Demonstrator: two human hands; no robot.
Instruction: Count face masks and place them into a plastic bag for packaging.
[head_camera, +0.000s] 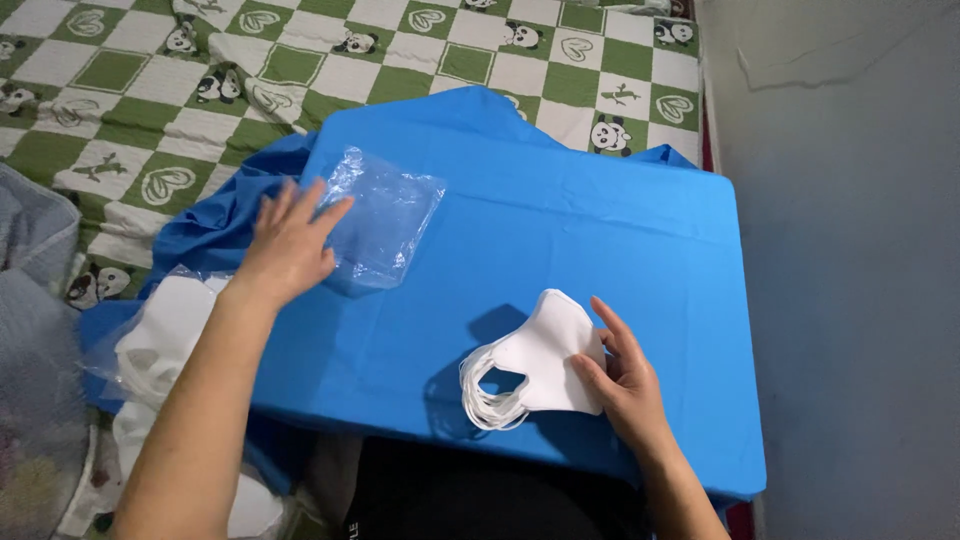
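Head-camera view looked down on a blue cloth (620, 240) draped over a flat tabletop, where a person worked with both bare hands. The left hand (288, 245) lay flat with fingers spread, its fingertips pressing on the near left edge of a clear plastic bag (385, 225) that rested on the far left part of the cloth. The right hand (625, 375) was closed in a pinch on a stack of white face masks (545, 360), thumb on the front face and fingers behind the right edge, holding the stack partly raised off the cloth so that it cast a shadow to its left. The elastic ear loops (490, 395) hung in a bunch off the stack's left end, pointing toward the person's left side. The stack's long axis ran roughly left to right; the bag lay up and to the left of it, well apart, with bare cloth between them. The left hand was on the bag and the right was far from it. A second heap of white masks in a plastic wrap (165, 335) sat beside the left forearm, though its exact contents were hard to make out. A green-and-white checked bedsheet with pandas (150, 110) spread beyond the cloth.
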